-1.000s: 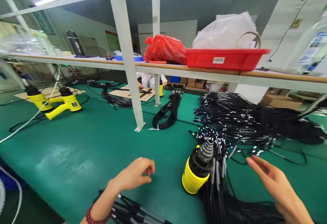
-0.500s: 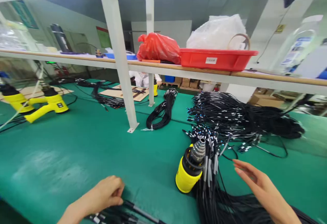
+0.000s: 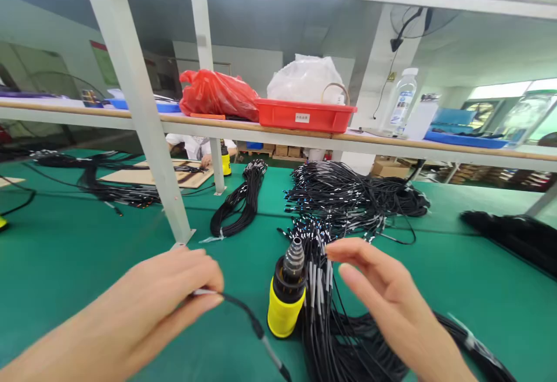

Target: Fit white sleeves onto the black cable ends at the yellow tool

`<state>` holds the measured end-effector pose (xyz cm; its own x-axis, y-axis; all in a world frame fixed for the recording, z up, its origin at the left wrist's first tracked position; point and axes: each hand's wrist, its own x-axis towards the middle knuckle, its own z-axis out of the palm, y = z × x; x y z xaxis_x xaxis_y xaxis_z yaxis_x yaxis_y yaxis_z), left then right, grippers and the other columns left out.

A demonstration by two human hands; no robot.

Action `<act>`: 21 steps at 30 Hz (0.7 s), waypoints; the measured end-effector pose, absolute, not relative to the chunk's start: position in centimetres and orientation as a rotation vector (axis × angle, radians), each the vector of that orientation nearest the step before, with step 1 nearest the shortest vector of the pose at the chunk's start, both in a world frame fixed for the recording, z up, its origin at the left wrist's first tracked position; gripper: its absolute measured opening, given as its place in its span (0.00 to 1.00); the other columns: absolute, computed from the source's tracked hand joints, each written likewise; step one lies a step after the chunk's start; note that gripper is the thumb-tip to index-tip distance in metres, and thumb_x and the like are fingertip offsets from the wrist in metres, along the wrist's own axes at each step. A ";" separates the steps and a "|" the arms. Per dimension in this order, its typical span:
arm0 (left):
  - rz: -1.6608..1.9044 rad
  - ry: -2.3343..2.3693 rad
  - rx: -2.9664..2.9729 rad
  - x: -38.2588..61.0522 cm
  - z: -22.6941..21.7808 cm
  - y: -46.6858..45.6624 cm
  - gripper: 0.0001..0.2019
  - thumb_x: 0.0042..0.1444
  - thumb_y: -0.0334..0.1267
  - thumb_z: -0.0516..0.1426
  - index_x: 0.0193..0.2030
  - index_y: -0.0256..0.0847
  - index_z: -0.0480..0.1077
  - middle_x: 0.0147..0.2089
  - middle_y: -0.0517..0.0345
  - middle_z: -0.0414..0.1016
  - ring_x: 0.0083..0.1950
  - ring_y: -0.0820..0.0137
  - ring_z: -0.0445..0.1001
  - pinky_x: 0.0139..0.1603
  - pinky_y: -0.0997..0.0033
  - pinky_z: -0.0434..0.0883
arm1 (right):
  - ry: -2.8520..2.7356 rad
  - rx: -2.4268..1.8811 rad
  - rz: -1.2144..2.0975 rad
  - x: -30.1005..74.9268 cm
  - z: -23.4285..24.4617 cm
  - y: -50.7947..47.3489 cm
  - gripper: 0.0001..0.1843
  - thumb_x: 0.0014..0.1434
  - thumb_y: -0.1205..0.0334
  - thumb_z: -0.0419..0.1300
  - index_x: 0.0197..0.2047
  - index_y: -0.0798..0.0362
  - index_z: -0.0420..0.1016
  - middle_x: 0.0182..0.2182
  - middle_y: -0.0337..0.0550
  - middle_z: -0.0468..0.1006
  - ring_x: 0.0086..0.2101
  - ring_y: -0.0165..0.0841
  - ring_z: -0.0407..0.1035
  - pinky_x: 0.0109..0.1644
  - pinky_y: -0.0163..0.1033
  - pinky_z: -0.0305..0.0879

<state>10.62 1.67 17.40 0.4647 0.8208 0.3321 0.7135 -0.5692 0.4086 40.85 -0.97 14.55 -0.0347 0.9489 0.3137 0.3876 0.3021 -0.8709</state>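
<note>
a thin black cable (image 3: 237, 301) is pinched at its pale sleeved end btwn thumb & fingers of the left hand (image 3: 152, 306), low in the head view, just above a green mat (image 3: 65, 254). from the pinch the cable arcs right & down, out of frame at the bottom edge.

just right of the grip stands a yellow heat gun (image 3: 282, 312), upright on the mat, metal nozzle (image 3: 295, 257) pointing up. right beside it, on the far side from the grip, a cable bunch (image 3: 322, 324) leans up w/ grey sleeved ends near the nozzle. the right hand (image 3: 387, 312) hovers over that bunch, fingers spread & loose, gripping nothing; cannot tell if a fingertip touches the ends.

beyond the grip, a white post (image 3: 143, 138) rises from the mat to a shelf (image 3: 391, 141). farther back & right: a tied cable coil (image 3: 239, 208), then a big cable pile (image 3: 348, 193). back & left, more cables lie on a cardboard sheet (image 3: 143, 176).

on the shelf, well above the grip: a red bag (image 3: 217, 94), a red tray (image 3: 304, 116) holding a white plastic bag (image 3: 304, 77), & a clear bottle (image 3: 402, 97) farther right. under the shelf, a person's white sleeve (image 3: 191, 145) shows at the far side.
</note>
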 end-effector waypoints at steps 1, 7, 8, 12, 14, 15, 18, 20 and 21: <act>0.669 1.219 2.570 12.1 18.3 1.8 0.07 0.58 0.45 0.56 0.31 0.49 0.71 0.32 0.67 0.72 0.33 0.73 0.67 0.36 0.80 0.65 | -1.680 -1.216 0.755 39.7 15.4 -1.4 0.14 0.63 0.52 0.54 0.52 0.42 0.68 0.50 0.39 0.73 0.52 0.34 0.65 0.57 0.37 0.62; 0.623 1.117 2.616 17.4 19.2 3.0 0.10 0.67 0.43 0.46 0.36 0.47 0.65 0.35 0.67 0.69 0.38 0.72 0.67 0.43 0.74 0.63 | -1.909 -1.178 0.954 37.2 17.2 -1.0 0.10 0.68 0.55 0.45 0.41 0.47 0.64 0.33 0.36 0.70 0.35 0.29 0.63 0.40 0.35 0.63; 0.632 1.121 2.600 17.6 18.9 3.3 0.10 0.67 0.44 0.46 0.37 0.48 0.65 0.36 0.67 0.70 0.38 0.71 0.67 0.44 0.73 0.63 | -1.887 -1.200 0.914 37.4 17.0 -0.5 0.11 0.68 0.55 0.45 0.38 0.48 0.63 0.31 0.35 0.68 0.33 0.29 0.61 0.37 0.34 0.61; 0.614 1.179 2.521 17.2 17.9 4.2 0.11 0.66 0.47 0.45 0.41 0.49 0.65 0.39 0.66 0.71 0.40 0.70 0.69 0.43 0.71 0.65 | -1.820 -1.231 0.810 38.4 16.2 1.2 0.12 0.68 0.56 0.48 0.33 0.50 0.60 0.28 0.33 0.63 0.29 0.27 0.56 0.33 0.33 0.56; 0.606 1.222 2.487 16.8 17.5 4.6 0.11 0.66 0.48 0.45 0.41 0.49 0.66 0.39 0.65 0.71 0.40 0.69 0.69 0.40 0.71 0.65 | -1.791 -1.221 0.824 38.6 16.1 1.7 0.12 0.68 0.56 0.48 0.32 0.51 0.60 0.27 0.33 0.62 0.28 0.26 0.55 0.32 0.32 0.55; 0.613 1.243 2.471 16.6 17.4 4.8 0.12 0.66 0.49 0.46 0.41 0.49 0.66 0.40 0.65 0.71 0.40 0.69 0.69 0.40 0.71 0.65 | -1.779 -1.218 0.827 38.6 16.1 1.9 0.12 0.67 0.56 0.48 0.32 0.51 0.59 0.27 0.32 0.62 0.28 0.26 0.55 0.31 0.32 0.54; 0.603 1.294 2.442 16.7 17.1 5.4 0.15 0.65 0.51 0.45 0.36 0.47 0.65 0.36 0.64 0.71 0.37 0.69 0.67 0.37 0.71 0.63 | -1.771 -1.218 0.807 38.5 15.9 2.5 0.12 0.66 0.57 0.50 0.31 0.51 0.59 0.26 0.32 0.61 0.27 0.26 0.55 0.29 0.32 0.53; 0.580 1.340 2.422 16.9 17.0 5.7 0.17 0.65 0.52 0.45 0.32 0.45 0.64 0.31 0.64 0.67 0.33 0.69 0.64 0.33 0.71 0.60 | -1.787 -1.233 0.779 38.4 15.7 3.0 0.12 0.65 0.58 0.51 0.30 0.51 0.58 0.26 0.32 0.60 0.26 0.26 0.53 0.28 0.32 0.52; 0.585 1.347 2.404 17.0 17.0 5.8 0.18 0.64 0.53 0.45 0.30 0.44 0.63 0.29 0.65 0.65 0.31 0.70 0.62 0.32 0.72 0.59 | -1.796 -1.245 0.762 38.4 15.5 3.3 0.11 0.65 0.58 0.51 0.30 0.51 0.58 0.26 0.32 0.60 0.26 0.26 0.53 0.28 0.32 0.52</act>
